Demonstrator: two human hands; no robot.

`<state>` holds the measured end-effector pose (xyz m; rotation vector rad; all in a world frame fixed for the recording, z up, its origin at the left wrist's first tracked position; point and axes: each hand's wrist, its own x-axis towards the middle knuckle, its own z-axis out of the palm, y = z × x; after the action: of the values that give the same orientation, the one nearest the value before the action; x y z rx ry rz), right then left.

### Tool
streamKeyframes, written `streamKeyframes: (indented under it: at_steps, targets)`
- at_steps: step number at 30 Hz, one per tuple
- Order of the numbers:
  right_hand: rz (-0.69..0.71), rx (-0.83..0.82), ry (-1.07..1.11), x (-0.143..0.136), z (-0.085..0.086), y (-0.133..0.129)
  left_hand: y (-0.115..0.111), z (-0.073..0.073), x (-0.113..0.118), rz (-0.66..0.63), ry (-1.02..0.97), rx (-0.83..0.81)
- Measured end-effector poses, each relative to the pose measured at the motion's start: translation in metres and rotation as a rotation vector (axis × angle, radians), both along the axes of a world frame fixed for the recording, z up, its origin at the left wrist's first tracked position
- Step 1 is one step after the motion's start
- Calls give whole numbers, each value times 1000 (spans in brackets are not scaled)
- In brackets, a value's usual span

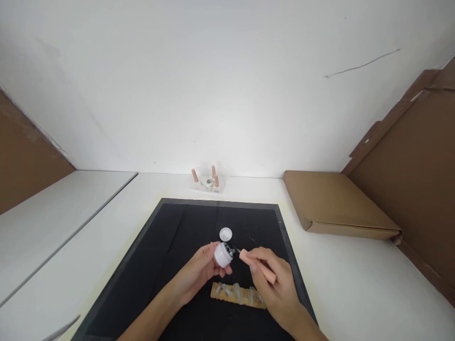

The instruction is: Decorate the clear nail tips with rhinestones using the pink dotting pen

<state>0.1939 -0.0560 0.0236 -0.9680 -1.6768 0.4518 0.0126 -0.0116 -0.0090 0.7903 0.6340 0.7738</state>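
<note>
My left hand [204, 267] is closed around a small white jar [222, 255], tilted with its mouth to the right. Dark, glittery material shows at the jar's opening. Between the fingers of my right hand [275, 279] is a nail polish brush [258, 266] with a peach handle, its tip close to the jar's mouth; whether they touch I cannot tell. A white round lid [225, 234] lies just beyond the jar. Below both hands is a tan strip [231, 299] bearing several clear nail tips [237, 290], its right end partly covered by my right hand.
A black mat [170, 237] lies under the hands on a white table [103, 227]. Peach-capped bottles [216, 182] stand in a clear tray [197, 188] near the wall. A flat cardboard box [341, 203] is at the right, and brown cardboard panels [419, 175] rise at the sides.
</note>
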Motion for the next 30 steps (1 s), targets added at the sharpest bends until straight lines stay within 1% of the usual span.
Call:
streamKeyframes:
  at_steps: [2, 5, 10, 12, 16, 18, 25, 30]
  targets:
    - [19, -54, 36, 2, 2, 1, 0, -1, 0, -8, 11, 12]
    - [71, -93, 42, 3, 4, 2, -1, 3, 1, 0, 56, 31]
    - [132, -142, -64, 2, 2, 4, -2, 12, 5, 10, 118, 30]
    - [125, -112, -141, 2, 0, 4, -2, 14, 5, 10, 139, 49]
    - [79, 49, -338, 3, -3, 4, -1, 12, 4, -10, 169, 100]
    - [80, 85, -387, 4, -2, 4, -1, 11, 4, -6, 171, 106]
    - [136, 14, -355, 8, 1, 5, 0, 9, 1, -21, 142, 120]
    - [153, 5, -410, 9, 3, 6, 1, 11, 1, -33, 130, 86]
